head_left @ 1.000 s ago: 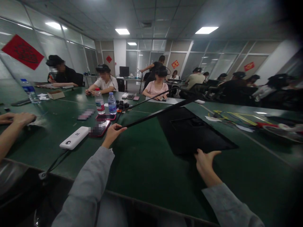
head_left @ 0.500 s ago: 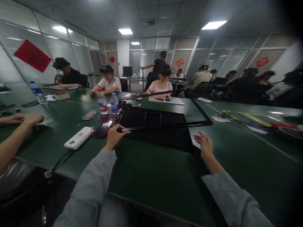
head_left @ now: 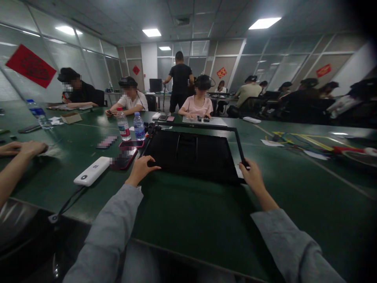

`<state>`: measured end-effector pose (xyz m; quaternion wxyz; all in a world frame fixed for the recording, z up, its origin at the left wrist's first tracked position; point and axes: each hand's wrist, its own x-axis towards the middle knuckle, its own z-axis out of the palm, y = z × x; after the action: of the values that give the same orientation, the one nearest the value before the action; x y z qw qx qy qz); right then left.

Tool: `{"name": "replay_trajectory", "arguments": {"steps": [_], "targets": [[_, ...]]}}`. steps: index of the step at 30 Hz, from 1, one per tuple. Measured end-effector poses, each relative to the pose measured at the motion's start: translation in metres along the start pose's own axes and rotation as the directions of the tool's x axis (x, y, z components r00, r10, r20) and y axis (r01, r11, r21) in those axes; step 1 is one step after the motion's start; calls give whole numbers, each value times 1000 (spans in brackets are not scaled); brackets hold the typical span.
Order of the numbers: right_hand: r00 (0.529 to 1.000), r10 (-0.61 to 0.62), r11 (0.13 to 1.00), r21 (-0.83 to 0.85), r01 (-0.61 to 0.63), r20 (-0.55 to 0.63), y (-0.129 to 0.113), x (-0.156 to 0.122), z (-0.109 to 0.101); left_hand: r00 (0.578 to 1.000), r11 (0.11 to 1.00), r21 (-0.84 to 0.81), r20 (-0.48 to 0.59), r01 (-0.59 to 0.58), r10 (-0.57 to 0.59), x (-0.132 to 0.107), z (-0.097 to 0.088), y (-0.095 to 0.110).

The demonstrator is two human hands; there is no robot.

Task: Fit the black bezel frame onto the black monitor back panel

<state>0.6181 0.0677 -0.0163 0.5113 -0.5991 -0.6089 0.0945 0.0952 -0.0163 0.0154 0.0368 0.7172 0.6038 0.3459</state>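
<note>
A thin black rectangular frame [head_left: 239,145] lies low over a dark flat panel [head_left: 209,157] on the green table. My left hand [head_left: 140,171] pinches at the frame's near left corner, thumb and forefinger curled around the edge. On the opposite side, my right hand [head_left: 252,177] grips the frame's right bar near its near corner. The frame's near bar blends with the panel's dark edge, so the gap between them is hard to make out. A bit of white paper [head_left: 239,171] shows beside the right fingers.
A white power bank [head_left: 92,171] with a cable and a pink-edged phone [head_left: 126,159] lie left of my left hand. Two bottles stand beyond, one red-capped [head_left: 123,125], one blue-capped [head_left: 139,127]. Yellow cables [head_left: 309,143] lie right. Another person's hands [head_left: 28,149] rest at far left.
The frame has come down from a tilted, raised position to nearly level over the panel. My right hand, free before, now grips its right bar. My left hand keeps its pinch.
</note>
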Motion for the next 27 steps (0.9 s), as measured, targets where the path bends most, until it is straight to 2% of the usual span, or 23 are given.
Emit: {"name": "replay_trajectory", "arguments": {"steps": [2,6,13,15,17,19,21,23,27], "targets": [[997,-58,994,-94,54,-41,3,-6,12,999,1000,15,26,20,-20,0,3,-4],[993,-102,986,-135,94,-53,8,-14,30,998,995,74,6,67,-68,-1,6,-7],[990,-125,980,-168,111,-72,15,-12,37,998,992,117,42,46,-51,-2,6,-7],[995,-92,985,-153,84,-47,17,-10,38,998,990,121,-3,67,-67,-2,9,-9],[998,-51,989,-137,47,-24,18,-9,38,988,984,114,-92,136,-126,0,15,-14],[1000,-11,992,-129,10,-2,17,-9,38,962,970,62,-161,234,-222,2,22,-23],[1000,17,992,-124,-14,18,15,-9,37,941,952,-26,-144,306,-306,5,27,-33],[999,27,993,-112,-23,31,12,-10,36,936,942,-105,-115,320,-331,9,30,-43],[997,4,997,-78,2,73,9,-11,34,918,922,-214,-166,323,-360,13,30,-57]]}}
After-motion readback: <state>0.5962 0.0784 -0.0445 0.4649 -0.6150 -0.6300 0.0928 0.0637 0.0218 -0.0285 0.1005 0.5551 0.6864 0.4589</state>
